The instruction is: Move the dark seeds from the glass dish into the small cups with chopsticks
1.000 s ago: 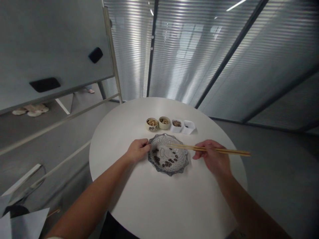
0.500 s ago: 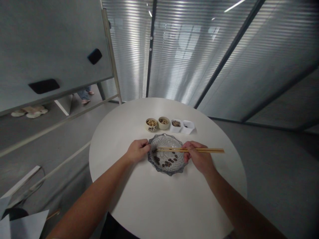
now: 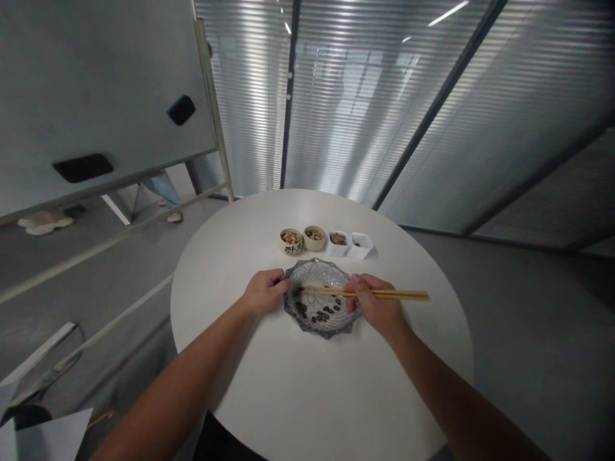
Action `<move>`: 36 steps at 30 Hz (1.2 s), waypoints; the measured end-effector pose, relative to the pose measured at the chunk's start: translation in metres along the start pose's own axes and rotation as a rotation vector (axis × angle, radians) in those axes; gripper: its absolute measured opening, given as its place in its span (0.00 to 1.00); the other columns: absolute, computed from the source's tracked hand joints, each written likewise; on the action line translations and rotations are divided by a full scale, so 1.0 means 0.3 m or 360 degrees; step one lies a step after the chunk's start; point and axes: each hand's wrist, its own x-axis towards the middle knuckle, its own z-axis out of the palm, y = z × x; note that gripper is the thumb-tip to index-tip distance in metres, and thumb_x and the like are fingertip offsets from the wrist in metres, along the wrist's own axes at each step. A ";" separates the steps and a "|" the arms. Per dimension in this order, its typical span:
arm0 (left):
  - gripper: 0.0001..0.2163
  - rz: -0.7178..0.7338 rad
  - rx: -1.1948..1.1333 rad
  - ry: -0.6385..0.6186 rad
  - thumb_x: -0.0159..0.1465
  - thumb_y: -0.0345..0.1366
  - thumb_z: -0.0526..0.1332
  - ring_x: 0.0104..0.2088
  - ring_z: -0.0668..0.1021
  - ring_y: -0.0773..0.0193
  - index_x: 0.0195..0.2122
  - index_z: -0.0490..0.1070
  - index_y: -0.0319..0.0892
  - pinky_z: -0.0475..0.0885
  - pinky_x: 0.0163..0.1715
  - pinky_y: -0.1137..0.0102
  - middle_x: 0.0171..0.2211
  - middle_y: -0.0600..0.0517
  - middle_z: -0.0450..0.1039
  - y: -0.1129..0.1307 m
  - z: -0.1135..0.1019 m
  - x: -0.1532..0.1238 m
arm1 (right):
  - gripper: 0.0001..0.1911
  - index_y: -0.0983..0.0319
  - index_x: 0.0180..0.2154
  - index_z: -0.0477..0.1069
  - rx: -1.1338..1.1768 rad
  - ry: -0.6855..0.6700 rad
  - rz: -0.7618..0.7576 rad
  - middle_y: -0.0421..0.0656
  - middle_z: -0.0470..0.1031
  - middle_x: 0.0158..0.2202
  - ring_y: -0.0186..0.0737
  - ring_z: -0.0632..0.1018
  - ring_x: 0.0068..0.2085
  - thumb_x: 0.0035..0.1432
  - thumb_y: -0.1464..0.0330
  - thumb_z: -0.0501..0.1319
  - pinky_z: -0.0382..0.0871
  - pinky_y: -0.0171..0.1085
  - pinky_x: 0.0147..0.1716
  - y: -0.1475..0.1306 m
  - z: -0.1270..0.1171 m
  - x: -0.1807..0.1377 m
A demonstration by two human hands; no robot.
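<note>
The left rim of a scalloped glass bowl [image 3: 329, 333] is gripped by the left hand [image 3: 263, 291], with the thumb laid at the edge. A pair of wooden chopsticks [image 3: 403, 295] is held by the right hand [image 3: 377, 301], fingers closed around them above the bowl's right edge. The chopsticks are pointed leftward across the bowl, and their tips are set near its inner left wall, beside dark beans; whether one is pinched cannot be told. More dark beans [image 3: 321, 315] are scattered along the near part of the bowl's floor.

The bowl is placed on a round white surface [image 3: 307, 397]. Just beyond it, four small containers are lined up: a cream cup with dark lettering [image 3: 283, 246] and a plain cream cup [image 3: 314, 245], both filled with pale nut-like pieces, a white square dish [image 3: 338, 250] of brownish bits, and a white angular dish [image 3: 366, 248] in which a small dark piece is seen.
</note>
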 end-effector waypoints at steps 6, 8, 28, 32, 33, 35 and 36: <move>0.13 -0.0001 -0.0010 -0.0004 0.61 0.43 0.55 0.24 0.62 0.68 0.22 0.60 0.42 0.53 0.25 0.71 0.20 0.57 0.55 -0.002 -0.001 0.001 | 0.24 0.60 0.27 0.75 -0.0102 -0.0104 -0.0159 0.41 0.75 0.17 0.38 0.74 0.19 0.66 0.51 0.55 0.67 0.35 0.21 -0.002 0.017 -0.005; 0.14 0.0010 -0.0004 -0.0003 0.61 0.43 0.55 0.24 0.61 0.68 0.22 0.60 0.42 0.53 0.25 0.71 0.20 0.58 0.55 -0.006 0.000 0.001 | 0.23 0.60 0.28 0.75 -0.0104 -0.0110 -0.0148 0.40 0.75 0.17 0.38 0.73 0.19 0.66 0.52 0.56 0.66 0.34 0.20 -0.001 0.014 -0.002; 0.13 0.0009 0.0006 0.0001 0.61 0.42 0.55 0.25 0.62 0.68 0.22 0.61 0.42 0.54 0.25 0.71 0.20 0.58 0.56 -0.006 -0.001 0.000 | 0.19 0.60 0.29 0.75 -0.0016 -0.0114 -0.0099 0.40 0.75 0.16 0.36 0.74 0.18 0.63 0.54 0.60 0.66 0.33 0.20 0.031 -0.007 0.009; 0.14 0.0005 -0.0009 0.0008 0.61 0.43 0.55 0.25 0.62 0.68 0.22 0.60 0.42 0.54 0.25 0.72 0.20 0.58 0.56 -0.012 0.004 0.002 | 0.19 0.61 0.29 0.75 0.0112 -0.0076 -0.0024 0.40 0.74 0.15 0.36 0.73 0.17 0.62 0.53 0.61 0.65 0.33 0.18 0.044 0.009 0.014; 0.13 0.0002 -0.0013 0.0010 0.61 0.43 0.55 0.24 0.62 0.68 0.22 0.60 0.42 0.53 0.25 0.72 0.20 0.58 0.56 -0.012 0.004 0.002 | 0.19 0.61 0.29 0.75 0.0146 -0.0062 -0.0009 0.40 0.74 0.15 0.36 0.73 0.16 0.62 0.53 0.61 0.65 0.33 0.18 0.048 0.014 0.015; 0.13 -0.0003 -0.0020 0.0017 0.60 0.42 0.55 0.24 0.62 0.68 0.22 0.60 0.42 0.53 0.25 0.71 0.19 0.58 0.55 -0.011 0.004 0.002 | 0.20 0.61 0.27 0.74 0.0214 -0.0015 0.0018 0.39 0.73 0.15 0.35 0.73 0.16 0.61 0.52 0.61 0.65 0.32 0.17 0.054 0.022 0.019; 0.13 -0.0001 -0.0022 0.0017 0.60 0.42 0.55 0.24 0.61 0.68 0.22 0.60 0.42 0.53 0.25 0.71 0.19 0.58 0.55 -0.009 0.003 0.001 | 0.20 0.61 0.27 0.73 0.0247 0.0006 0.0030 0.39 0.74 0.16 0.35 0.73 0.15 0.61 0.52 0.62 0.64 0.32 0.16 0.056 0.025 0.021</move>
